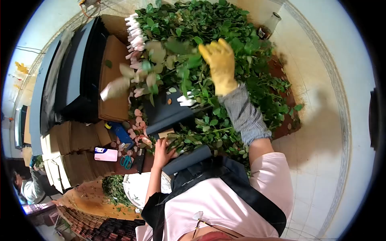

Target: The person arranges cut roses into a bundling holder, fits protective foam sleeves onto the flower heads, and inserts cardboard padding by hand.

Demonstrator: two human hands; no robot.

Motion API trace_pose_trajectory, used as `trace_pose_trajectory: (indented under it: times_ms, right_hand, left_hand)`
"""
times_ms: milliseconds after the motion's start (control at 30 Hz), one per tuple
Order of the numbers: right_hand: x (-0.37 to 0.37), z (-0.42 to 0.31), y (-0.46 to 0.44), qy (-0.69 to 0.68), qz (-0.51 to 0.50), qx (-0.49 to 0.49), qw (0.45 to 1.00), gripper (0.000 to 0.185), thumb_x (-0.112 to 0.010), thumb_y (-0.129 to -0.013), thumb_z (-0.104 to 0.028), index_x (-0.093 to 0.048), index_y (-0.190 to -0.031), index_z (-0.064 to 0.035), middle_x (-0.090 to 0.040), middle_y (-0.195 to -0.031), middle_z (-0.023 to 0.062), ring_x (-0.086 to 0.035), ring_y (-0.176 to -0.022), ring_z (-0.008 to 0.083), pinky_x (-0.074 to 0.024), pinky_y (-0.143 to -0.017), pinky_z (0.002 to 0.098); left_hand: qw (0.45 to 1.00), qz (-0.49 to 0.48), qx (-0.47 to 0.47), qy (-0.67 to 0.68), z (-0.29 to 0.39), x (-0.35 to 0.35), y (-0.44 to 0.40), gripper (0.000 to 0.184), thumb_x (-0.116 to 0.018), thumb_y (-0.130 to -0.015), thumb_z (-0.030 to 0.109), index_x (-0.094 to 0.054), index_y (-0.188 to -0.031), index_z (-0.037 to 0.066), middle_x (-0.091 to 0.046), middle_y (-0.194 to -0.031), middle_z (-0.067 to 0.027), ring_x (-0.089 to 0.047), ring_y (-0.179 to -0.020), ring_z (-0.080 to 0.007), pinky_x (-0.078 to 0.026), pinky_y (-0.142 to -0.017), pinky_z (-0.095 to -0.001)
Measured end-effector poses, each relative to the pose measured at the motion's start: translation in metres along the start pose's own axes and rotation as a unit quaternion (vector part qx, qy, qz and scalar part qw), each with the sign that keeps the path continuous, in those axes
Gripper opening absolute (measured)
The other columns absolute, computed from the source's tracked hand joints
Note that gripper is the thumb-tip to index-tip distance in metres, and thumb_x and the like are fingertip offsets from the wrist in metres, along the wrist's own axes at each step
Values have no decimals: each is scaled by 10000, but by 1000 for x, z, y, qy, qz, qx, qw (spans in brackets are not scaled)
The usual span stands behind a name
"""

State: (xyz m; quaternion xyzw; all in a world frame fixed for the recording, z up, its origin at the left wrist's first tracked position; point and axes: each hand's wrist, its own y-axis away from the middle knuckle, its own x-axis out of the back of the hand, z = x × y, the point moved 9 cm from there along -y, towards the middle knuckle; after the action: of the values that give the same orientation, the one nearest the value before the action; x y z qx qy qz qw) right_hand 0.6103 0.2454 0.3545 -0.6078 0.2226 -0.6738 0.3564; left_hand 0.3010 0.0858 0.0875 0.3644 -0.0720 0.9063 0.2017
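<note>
My right hand (pixel 220 66), in a yellow glove with a checked sleeve, is raised over a pile of leafy rose stems (pixel 193 20). Its fingers are curled, and a motion-blurred rose (pixel 115 88) with a pale covered head stretches leftward from it; the grip on the stem is partly hidden by leaves. Bare, my left hand (pixel 164 153) lies with fingers apart at the near table edge, beside a dark padded block (pixel 188 159). Ahead of it sits a black board (pixel 169 112), with a few white-sleeved roses (pixel 186 99) to its right.
Cardboard sheets (pixel 112 80) and dark boxes (pixel 76 68) stand on the left, above stacked cardboard (pixel 72 140). A phone (pixel 105 154), teal scissors (pixel 126 162), a blue tool (pixel 120 133) and pink petals (pixel 138 120) lie near. A glass jar (pixel 269 26) stands far right. Another person (pixel 34 188) is at lower left.
</note>
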Motion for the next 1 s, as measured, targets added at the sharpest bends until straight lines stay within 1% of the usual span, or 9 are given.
trace_pose_trajectory:
  times_ms: [100,267,433,500,633,800,900,933,1000]
  right_hand:
    - [-11,42,-72,93,130,-3,987,336,-619,-841,-57,-634,-1166,-140,-653,-884,45,-633,-1013,225,-441,-1048,433]
    - [-160,160,-54,44,-125,-272,953,316,-569,-879,-78,-677,-1173,-122,-703,-1135,118,-673,-996,323,-535,-866,443]
    - [-291,105,67,-102,-248,-168,949,306,-516,-917,-121,-678,-1174,-85,-697,-1118,184,-670,-1006,329,-522,-894,434]
    - [-268,65,77,105,-202,-93,969,298,-527,-917,-144,-685,-1169,-122,-713,-1091,140,-679,-997,290,-515,-893,409]
    - [-263,68,90,50,-300,-118,945,187,-578,-877,-144,-715,-1005,-148,-724,-968,73,-691,-933,265,-533,-817,397]
    - [-179,70,33,-23,-142,-50,988,124,-600,-807,-139,-724,-803,-131,-706,-788,92,-689,-790,304,-543,-717,429]
    - [-126,101,38,-40,-42,-74,996,165,-574,-829,-138,-737,-819,-122,-693,-770,120,-676,-769,336,-534,-675,452]
    - [-131,125,50,1,-155,-136,979,169,-574,-838,-145,-737,-868,-117,-691,-794,128,-667,-776,346,-525,-676,466]
    - [-115,164,81,47,-182,-165,968,196,-575,-900,-140,-756,-973,-132,-717,-898,134,-684,-872,337,-545,-777,444]
  left_hand:
    - [1000,-7,6,2,-2,-1,1,667,-806,-737,92,-507,-1328,15,-513,-1249,-192,-513,-1131,-405,-457,-966,-449]
    - [999,-18,43,-9,5,6,3,666,-808,-735,93,-508,-1323,6,-515,-1253,-188,-515,-1138,-393,-460,-970,-443]
    - [999,-22,37,-32,10,5,-2,677,-811,-741,113,-506,-1336,3,-516,-1258,-188,-525,-1126,-393,-465,-960,-438]
    - [998,-33,46,-27,11,4,-4,683,-815,-742,121,-505,-1339,4,-515,-1271,-188,-526,-1131,-391,-464,-967,-438]
    - [998,-26,45,-35,10,5,-4,680,-817,-743,118,-506,-1338,7,-516,-1281,-184,-528,-1136,-388,-465,-976,-435]
    - [999,-16,27,-36,8,4,-2,675,-815,-727,99,-511,-1323,6,-517,-1267,-190,-525,-1139,-393,-469,-971,-435]
    - [999,-14,39,-11,4,3,1,686,-816,-719,96,-507,-1326,7,-521,-1229,-177,-529,-1099,-395,-473,-944,-447]
    - [999,-8,36,-28,5,4,1,685,-818,-719,108,-510,-1322,5,-521,-1222,-170,-530,-1088,-396,-473,-934,-446]
    - [1000,12,21,-18,6,6,2,670,-821,-723,125,-521,-1315,28,-523,-1201,-169,-532,-1087,-393,-474,-924,-438]
